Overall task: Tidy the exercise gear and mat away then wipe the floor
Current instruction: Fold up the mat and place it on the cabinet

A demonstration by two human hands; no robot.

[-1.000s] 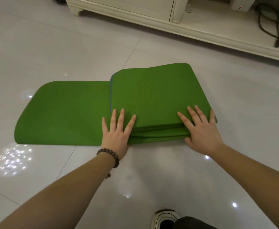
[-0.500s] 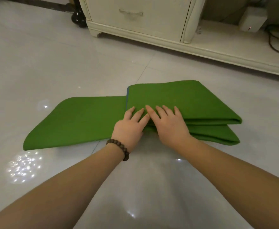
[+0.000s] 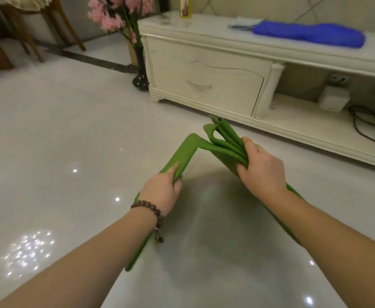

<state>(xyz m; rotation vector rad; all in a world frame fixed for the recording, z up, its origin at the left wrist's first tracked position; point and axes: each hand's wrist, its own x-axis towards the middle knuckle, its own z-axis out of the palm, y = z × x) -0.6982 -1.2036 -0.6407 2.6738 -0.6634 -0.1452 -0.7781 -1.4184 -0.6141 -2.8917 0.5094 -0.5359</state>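
The green exercise mat (image 3: pixel 223 150) is lifted off the glossy white tiled floor (image 3: pixel 49 141), seen edge-on and bent in a peak between my hands. My left hand (image 3: pixel 162 190), with a bead bracelet on the wrist, grips the single loose layer on the left. My right hand (image 3: pixel 261 167) grips the stack of several folded layers on the right, fingers curled around their edges. The mat's lower parts hang behind both forearms.
A cream TV cabinet (image 3: pixel 206 78) runs along the back right, with a blue duster (image 3: pixel 311 34) on its top and a white adapter (image 3: pixel 333 100) with black cables (image 3: pixel 368 127) on its low shelf. A black vase (image 3: pixel 140 78) of pink flowers stands at its left end. Wooden chair legs (image 3: pixel 33 36) are at far left.
The mat lay folded on the floor under my flat hands. Now both hands have gripped it and lifted it upright, and my view has risen to show the cabinet top.
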